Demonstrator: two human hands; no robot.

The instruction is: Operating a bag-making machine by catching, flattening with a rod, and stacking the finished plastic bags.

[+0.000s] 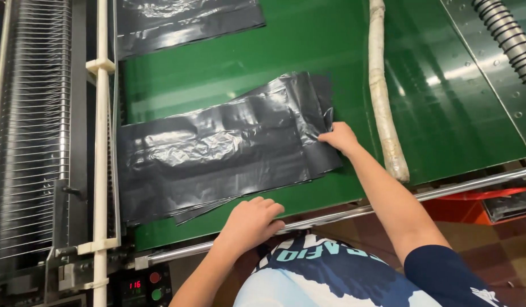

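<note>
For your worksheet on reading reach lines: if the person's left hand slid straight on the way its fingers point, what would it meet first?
Probably the near edge of the stack of black plastic bags. The left hand rests at the green belt's near edge, fingers pointing up and right towards the stack, though depth is unclear.
</note>
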